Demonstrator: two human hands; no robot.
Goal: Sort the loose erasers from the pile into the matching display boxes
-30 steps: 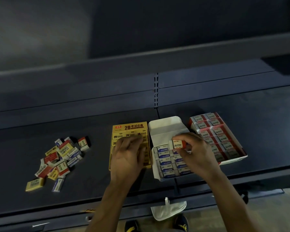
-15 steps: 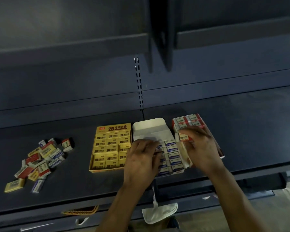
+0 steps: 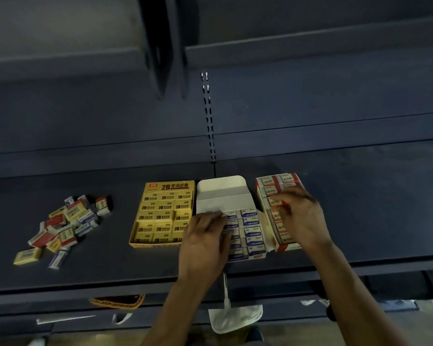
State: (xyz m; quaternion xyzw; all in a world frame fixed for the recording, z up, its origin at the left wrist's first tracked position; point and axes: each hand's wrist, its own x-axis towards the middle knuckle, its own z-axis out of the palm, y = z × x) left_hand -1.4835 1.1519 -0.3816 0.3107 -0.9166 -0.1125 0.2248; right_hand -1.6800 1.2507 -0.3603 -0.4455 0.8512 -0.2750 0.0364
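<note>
Three display boxes; left hand flat, grip apart, on the white box; right hand's blurred grip perhaps pinching.

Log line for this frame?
left hand: resting on white box | right hand: at red box, grip unclear | pile: unsorted

On shelf, left to right: pile, then well apart left box, middle box, right box side by side.

The left hand covers the left rows of the white box. The right hand hides the middle of the red box. Its fingertips are blurred (holding an eraser or not, unclear). Print on the pile is too small to read.
</note>
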